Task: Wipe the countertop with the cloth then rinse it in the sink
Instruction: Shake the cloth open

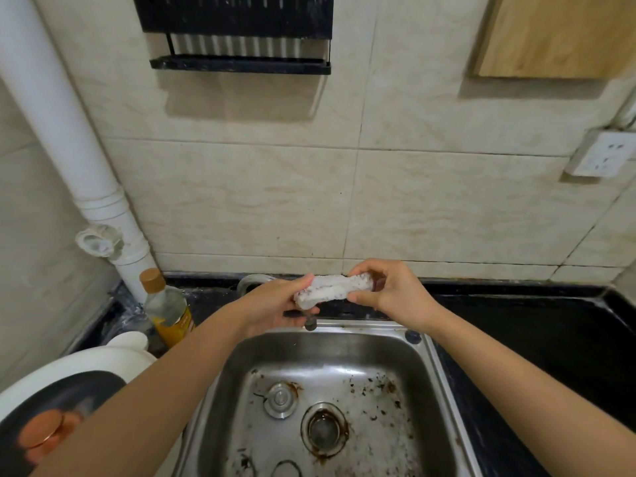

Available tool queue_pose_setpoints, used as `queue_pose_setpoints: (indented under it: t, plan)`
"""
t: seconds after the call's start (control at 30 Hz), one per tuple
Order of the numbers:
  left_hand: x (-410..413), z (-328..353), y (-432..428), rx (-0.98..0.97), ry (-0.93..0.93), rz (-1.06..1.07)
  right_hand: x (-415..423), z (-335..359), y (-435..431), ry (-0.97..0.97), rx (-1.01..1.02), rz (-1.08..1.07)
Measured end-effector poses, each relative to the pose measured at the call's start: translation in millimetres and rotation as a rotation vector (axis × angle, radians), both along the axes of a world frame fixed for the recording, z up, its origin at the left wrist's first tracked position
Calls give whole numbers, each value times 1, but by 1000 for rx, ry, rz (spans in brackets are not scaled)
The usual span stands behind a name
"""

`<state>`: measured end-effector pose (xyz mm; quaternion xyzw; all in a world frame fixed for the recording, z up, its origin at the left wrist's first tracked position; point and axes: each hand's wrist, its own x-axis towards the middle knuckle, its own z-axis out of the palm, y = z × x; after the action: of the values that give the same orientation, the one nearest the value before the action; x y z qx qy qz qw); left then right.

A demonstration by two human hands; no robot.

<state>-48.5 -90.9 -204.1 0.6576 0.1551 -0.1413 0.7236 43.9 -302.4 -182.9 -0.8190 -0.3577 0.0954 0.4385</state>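
Observation:
A white cloth (332, 290), bunched into a short roll with dark specks, is held in the air above the back rim of the steel sink (434, 380). My left hand (275, 306) grips its left end and my right hand (389, 292) grips its right end. The faucet spout (309, 324) pokes out just below my left hand; the rest of the faucet is hidden behind the hands. No water stream is visible. The sink basin is stained, with a drain (323, 429) and a plug (280, 399). Black countertop (537, 325) stretches to the right.
An oil bottle (168, 309) with a brown cap stands left of the sink by a white pipe (79, 160). A white rice cooker (58, 404) fills the lower left. A black wall rack (241, 46), a wooden board (557, 36) and a wall socket (604, 154) hang above.

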Motion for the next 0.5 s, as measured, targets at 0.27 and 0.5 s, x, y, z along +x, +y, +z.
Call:
queue_pose_setpoints:
  t: [0.27,0.5]
  plan:
    - [10,2,-26,122,-162,353,13,10,-5,56,-148,122]
    - [15,12,-37,515,-401,341,10,3,-3,822,140,177]
